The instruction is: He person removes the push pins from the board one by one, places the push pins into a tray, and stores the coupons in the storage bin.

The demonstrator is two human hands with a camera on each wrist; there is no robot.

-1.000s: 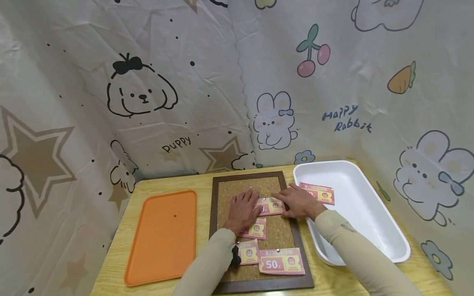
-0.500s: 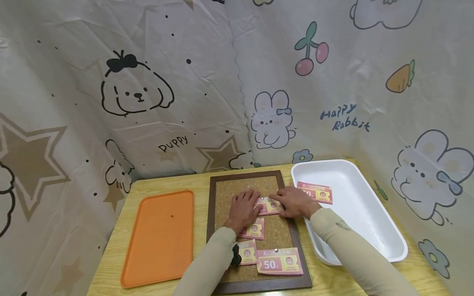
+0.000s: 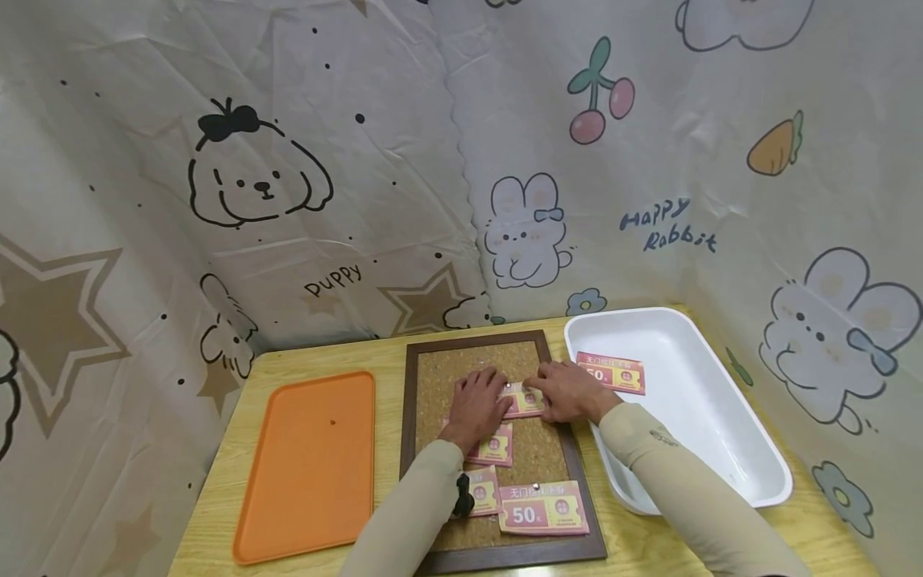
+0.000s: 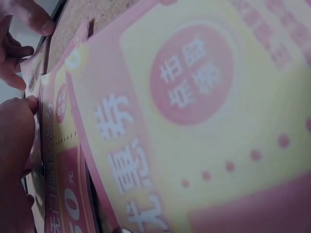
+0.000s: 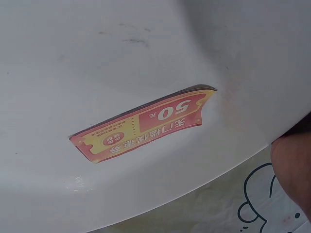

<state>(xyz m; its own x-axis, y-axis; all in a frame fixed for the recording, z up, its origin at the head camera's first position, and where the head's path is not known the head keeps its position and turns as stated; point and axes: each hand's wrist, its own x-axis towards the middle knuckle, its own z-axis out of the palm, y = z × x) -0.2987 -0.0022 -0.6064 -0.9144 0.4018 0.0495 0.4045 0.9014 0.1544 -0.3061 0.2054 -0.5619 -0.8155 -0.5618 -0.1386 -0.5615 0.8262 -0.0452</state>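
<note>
Both hands are at a pink-and-yellow paper coupon on the upper part of the framed cork board. My left hand lies over its left end, fingers loosely extended and the thumb touching it. My right hand pinches the coupon's right end; in the left wrist view its fingers are curled at the paper's edge. Lower on the board are more coupons: one partly under the left wrist, another beside the sleeve, and a 50 coupon with a small pin at its top.
Right of the board stands a white tub with a red-and-yellow coupon inside. An orange tray, bearing a tiny dark speck, lies to the left. A printed curtain hangs behind the wooden table.
My right hand's fingers have drawn in at the coupon's right end. The left hand stays over its left end. The head view has shifted slightly.
</note>
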